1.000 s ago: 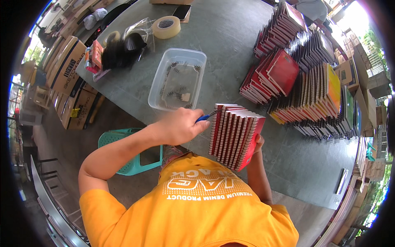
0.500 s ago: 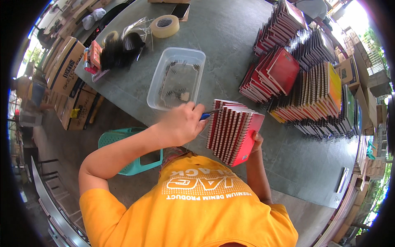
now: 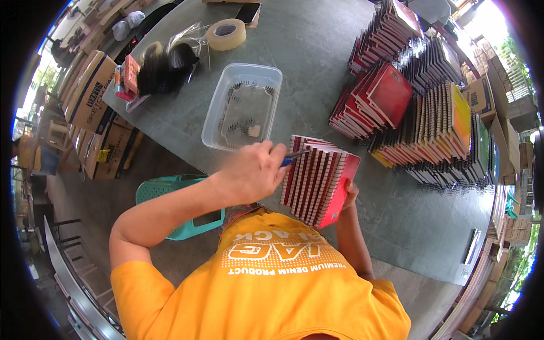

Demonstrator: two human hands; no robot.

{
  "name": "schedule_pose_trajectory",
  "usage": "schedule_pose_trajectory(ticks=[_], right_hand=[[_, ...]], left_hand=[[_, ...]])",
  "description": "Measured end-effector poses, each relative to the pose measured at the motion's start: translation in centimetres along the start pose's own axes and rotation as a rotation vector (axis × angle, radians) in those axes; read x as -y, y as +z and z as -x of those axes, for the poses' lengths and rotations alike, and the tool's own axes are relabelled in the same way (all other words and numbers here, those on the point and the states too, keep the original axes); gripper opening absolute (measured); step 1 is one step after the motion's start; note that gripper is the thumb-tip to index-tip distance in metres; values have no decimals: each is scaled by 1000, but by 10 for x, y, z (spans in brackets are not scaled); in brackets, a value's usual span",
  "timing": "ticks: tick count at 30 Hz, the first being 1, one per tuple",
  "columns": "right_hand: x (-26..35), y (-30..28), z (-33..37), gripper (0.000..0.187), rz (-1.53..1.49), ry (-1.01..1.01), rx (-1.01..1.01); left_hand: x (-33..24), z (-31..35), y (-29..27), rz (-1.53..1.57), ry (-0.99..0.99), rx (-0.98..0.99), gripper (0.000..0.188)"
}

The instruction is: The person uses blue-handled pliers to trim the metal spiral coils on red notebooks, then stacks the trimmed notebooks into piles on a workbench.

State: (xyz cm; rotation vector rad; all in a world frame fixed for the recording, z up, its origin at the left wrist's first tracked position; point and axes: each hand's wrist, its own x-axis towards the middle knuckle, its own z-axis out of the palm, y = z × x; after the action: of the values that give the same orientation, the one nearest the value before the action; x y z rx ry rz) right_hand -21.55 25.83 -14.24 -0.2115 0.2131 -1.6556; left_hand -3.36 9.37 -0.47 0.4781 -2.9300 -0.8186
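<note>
My left hand (image 3: 252,171) is closed round blue-handled pliers (image 3: 287,161). Their thin metal tips reach the top corner of a stack of red spiral notebooks (image 3: 317,184), at the coil ends. The stack stands on edge at the table's near side, its bound spines facing me and to the left. My right hand (image 3: 352,194) grips it from the right, fingers mostly hidden behind the red cover. Just beyond my left hand sits a clear plastic tub (image 3: 212,122) with short pieces of dark coil in it.
Stacks of red notebooks (image 3: 391,90), yellow-covered notebooks (image 3: 430,130) and dark ones crowd the table's right side. A tape roll (image 3: 226,34), a phone (image 3: 248,12) and a bundle of black coils (image 3: 170,65) lie farther back. A teal stool (image 3: 164,190) and cartons (image 3: 90,93) stand left.
The plier tips have shifted slightly right across the top of the notebook stack. The stack has moved a little left, with my right hand still holding it.
</note>
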Motion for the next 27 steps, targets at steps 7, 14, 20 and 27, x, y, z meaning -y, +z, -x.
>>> schedule_pose_trajectory(ticks=[7,14,20,27], right_hand=[[1,1,-1,65,12,30,12],[-3,3,-2,67,39,14,-12],[2,13,-6,69,53,34,21],[-5,11,-5,70,9,62,8]], left_hand=[[-1,-10,-24,952,-440,458,40],[-7,-1,1,115,-13,-20,35],[-3,-7,-25,770,-298,381,37],[-3,-14,-25,1373,-566,616,41]])
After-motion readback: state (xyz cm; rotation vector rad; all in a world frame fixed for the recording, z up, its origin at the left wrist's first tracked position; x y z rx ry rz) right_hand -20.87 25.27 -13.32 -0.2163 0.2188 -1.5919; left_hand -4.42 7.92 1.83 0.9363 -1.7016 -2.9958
